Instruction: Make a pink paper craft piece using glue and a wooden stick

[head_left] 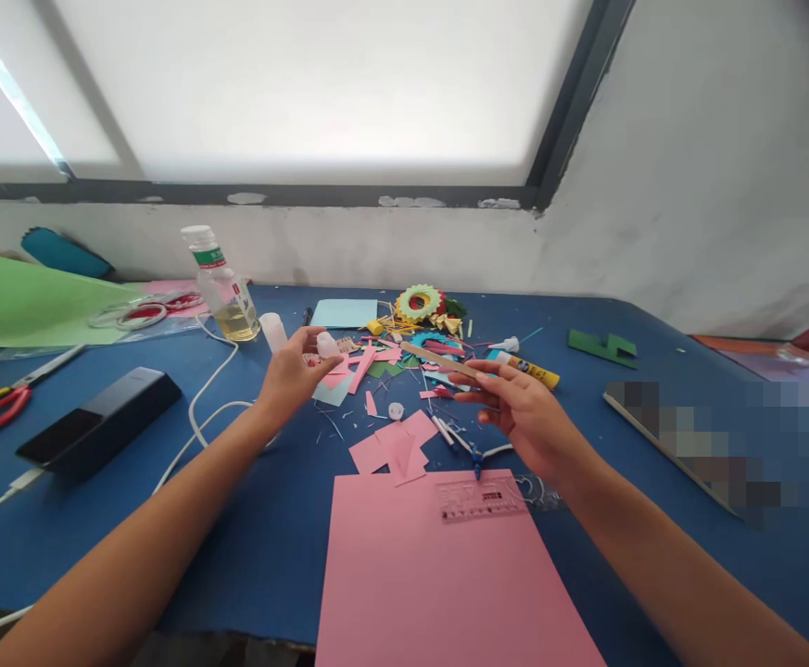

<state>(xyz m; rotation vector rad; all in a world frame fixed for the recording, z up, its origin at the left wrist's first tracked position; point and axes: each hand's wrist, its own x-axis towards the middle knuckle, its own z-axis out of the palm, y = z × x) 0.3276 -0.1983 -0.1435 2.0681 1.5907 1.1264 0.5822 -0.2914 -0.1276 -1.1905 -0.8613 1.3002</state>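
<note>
Beyond the sheet (438,593), our right hand (530,409) pinches a stick (437,358) lengthwise forward-left, while our left hand (293,372) curls round a white object (327,346).

I count 2 hands: left hand (291,372), right hand (533,412). At the left fingers: 1 white cylinder (273,331), 1 rounded white piece (327,346); can't tell if joined. In the right fingers: 1 thin stick (446,361). Left of the left fingers: 1 glass bottle (227,292), 1 black box (108,412). Just right of the right fingers: 1 yellow tube (535,371); farther right, 1 green cutout (602,346). Nearer me than either: 1 large pink sheet (438,593), 1 clear ruler (484,497). Paper scraps (362,371) between: many, overlapping, uncountable.
</note>
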